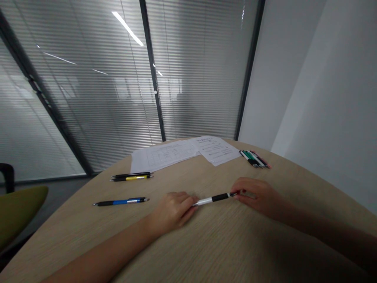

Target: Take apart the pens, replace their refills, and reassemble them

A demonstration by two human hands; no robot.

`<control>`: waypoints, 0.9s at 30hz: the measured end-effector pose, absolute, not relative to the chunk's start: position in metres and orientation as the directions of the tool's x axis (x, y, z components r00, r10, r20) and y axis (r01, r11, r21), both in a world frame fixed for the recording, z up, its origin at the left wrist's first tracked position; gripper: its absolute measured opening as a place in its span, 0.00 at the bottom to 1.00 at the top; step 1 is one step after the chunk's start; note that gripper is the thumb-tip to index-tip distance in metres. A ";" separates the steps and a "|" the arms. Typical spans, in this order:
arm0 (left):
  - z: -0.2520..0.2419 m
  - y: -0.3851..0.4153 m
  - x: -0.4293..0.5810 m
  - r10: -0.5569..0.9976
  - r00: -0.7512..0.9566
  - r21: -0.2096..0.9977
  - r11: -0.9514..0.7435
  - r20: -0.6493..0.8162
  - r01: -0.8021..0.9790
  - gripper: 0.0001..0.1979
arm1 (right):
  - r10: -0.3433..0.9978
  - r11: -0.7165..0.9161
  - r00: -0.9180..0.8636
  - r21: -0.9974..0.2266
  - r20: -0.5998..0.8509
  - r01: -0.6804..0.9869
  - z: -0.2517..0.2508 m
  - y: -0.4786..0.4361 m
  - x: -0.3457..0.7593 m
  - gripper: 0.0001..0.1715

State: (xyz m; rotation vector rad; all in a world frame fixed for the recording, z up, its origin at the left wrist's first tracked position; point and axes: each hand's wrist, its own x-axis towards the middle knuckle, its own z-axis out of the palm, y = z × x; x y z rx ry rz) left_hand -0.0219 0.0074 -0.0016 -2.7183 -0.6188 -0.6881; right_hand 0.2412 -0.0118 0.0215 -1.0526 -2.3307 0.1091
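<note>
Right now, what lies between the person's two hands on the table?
In the head view, a black-and-white pen lies between the left hand and right hand, touching both.

Wide passage from left hand (172, 210) to papers (185, 151), between blue pen (120, 202) and bunched pens (255, 159).

The table (73, 236) is light wood. A blue pen (120, 202) lies on it, and two pens (131, 177) lie just past that. Far away are papers (182, 151) and a bunch of pens (255, 159). A green chair (17, 212) sits by the table.
</note>
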 end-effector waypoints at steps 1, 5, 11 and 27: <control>-0.002 0.007 -0.022 0.330 0.800 -0.162 -0.872 0.500 0.462 0.10 | 0.705 0.691 -0.530 -0.288 0.471 0.663 0.022 -0.012 0.241 0.07; -0.001 0.006 -0.021 0.313 0.806 -0.187 -0.871 0.503 0.455 0.11 | 0.681 0.711 -0.550 -0.255 0.484 0.656 0.024 -0.014 0.240 0.07; 0.000 0.006 -0.021 0.302 0.808 -0.211 -0.865 0.507 0.456 0.10 | 0.645 0.732 -0.578 -0.184 0.500 0.656 0.022 -0.013 0.240 0.07; -0.003 0.009 -0.021 0.347 0.779 -0.130 -0.870 0.523 0.475 0.11 | 0.669 0.666 -0.551 -0.074 0.499 0.742 0.021 -0.011 0.243 0.08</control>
